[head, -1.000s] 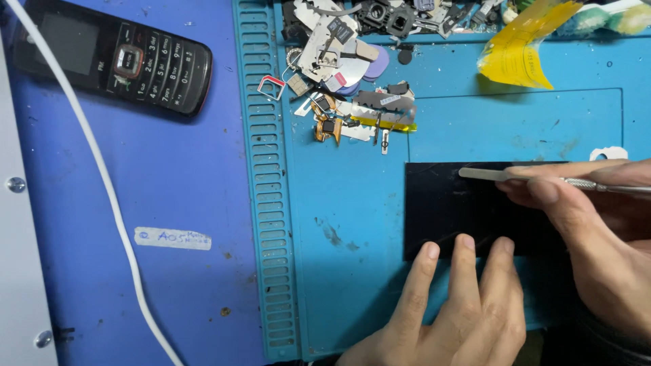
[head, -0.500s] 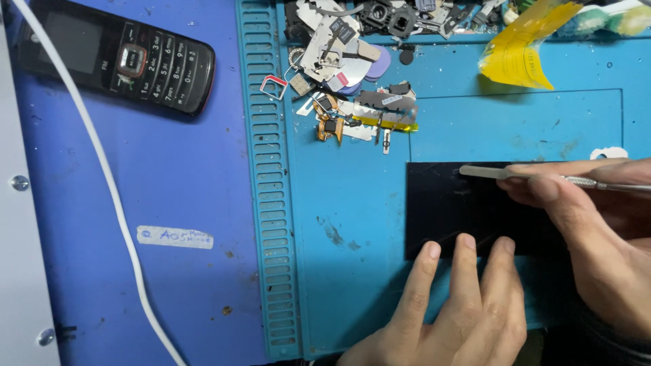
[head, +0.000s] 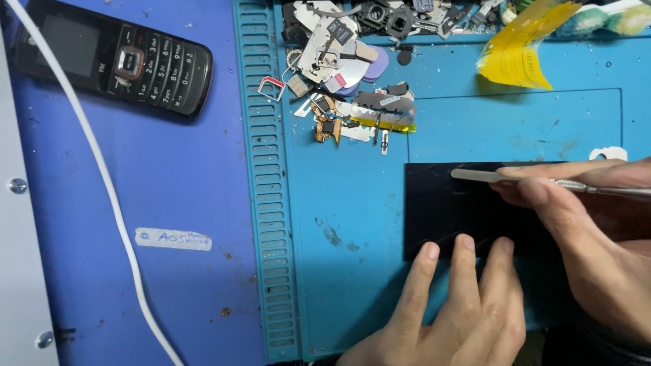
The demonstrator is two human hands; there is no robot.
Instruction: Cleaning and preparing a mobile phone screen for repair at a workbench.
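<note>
Pinching a thin metal spudger between thumb and fingers, the right hand lays the tool's flat tip on the upper part of a black glass panel; the handle runs off the right edge, and the wrist is cut off there too. The left hand holds nothing, its fingers spread flat with three fingertips pressing the panel's lower edge; its palm leaves the bottom edge. Both hands hide much of the panel, so its right end cannot be made out. It lies on a teal work mat on the desk. Above sits a heap of small phone parts, too jumbled to name singly. Left lies a black keypad phone under a white cable.
</note>
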